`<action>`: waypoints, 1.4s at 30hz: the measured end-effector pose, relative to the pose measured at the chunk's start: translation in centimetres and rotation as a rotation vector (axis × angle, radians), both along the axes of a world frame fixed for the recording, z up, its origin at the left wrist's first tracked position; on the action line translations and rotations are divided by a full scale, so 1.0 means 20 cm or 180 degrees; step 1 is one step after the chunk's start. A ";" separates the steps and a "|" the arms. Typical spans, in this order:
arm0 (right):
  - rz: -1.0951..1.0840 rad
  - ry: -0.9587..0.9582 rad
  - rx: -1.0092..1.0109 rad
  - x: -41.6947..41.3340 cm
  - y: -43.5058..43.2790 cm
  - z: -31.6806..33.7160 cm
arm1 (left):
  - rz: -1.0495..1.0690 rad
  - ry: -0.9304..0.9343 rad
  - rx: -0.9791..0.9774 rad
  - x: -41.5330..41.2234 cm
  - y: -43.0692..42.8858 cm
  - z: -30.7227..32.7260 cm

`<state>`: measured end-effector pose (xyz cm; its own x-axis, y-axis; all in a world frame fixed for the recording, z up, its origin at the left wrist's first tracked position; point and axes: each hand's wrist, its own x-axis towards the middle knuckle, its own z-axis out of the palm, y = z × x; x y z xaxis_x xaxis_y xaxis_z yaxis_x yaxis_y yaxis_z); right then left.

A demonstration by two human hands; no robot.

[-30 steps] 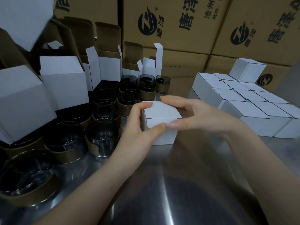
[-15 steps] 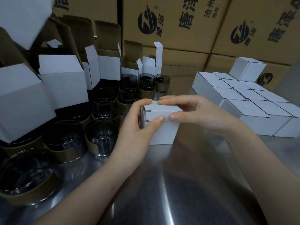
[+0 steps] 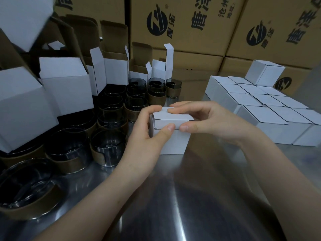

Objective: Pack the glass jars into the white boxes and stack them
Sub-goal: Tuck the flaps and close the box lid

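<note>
White box [image 3: 171,136] sits mid-bench, right in front of you, and both your hands are on it. Your left hand [image 3: 147,136] curls round its left side with the thumb on the front edge. Your right hand [image 3: 208,122] lays its fingers across the lid flap [image 3: 172,115] and pinches the front with its thumb. That lid looks nearly down, the tuck flap not fully seated, so you seem to be on the closing step; whether a jar is inside can't be seen from here. To your right, a block of closed boxes [image 3: 271,115] lies packed tight together on the bench [image 3: 173,197], with one second-layer box [image 3: 264,73] on top at the far end, so stacking has barely begun. To your left, plenty is left: rows of glass jars [image 3: 107,146] wait unpacked, and open boxes [image 3: 66,87] stand just beside and behind them. I'd call it roughly mid-job, with many jars to go.
</note>
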<state>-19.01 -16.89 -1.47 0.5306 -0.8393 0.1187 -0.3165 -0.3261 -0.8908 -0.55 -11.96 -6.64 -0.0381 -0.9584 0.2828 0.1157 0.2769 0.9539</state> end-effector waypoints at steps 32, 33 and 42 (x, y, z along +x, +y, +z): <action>0.0012 0.0203 -0.0047 0.02 -0.01 -0.01 | 0.0131 -0.0149 0.0565 -0.01 0.01 0.06; 0.0006 0.0197 -0.0049 0.02 -0.01 -0.01 | 0.0131 -0.0145 0.0584 -0.01 0.01 0.07; -0.0089 0.0275 0.0009 0.04 0.01 0.00 | 0.0099 -0.0242 0.0713 -0.01 0.01 0.07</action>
<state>-18.29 -16.72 -1.50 0.5151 -0.8542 0.0711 -0.4012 -0.3136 -0.8606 -0.77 -11.83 -5.29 -0.0207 -0.9980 0.0603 0.0358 0.0596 0.9976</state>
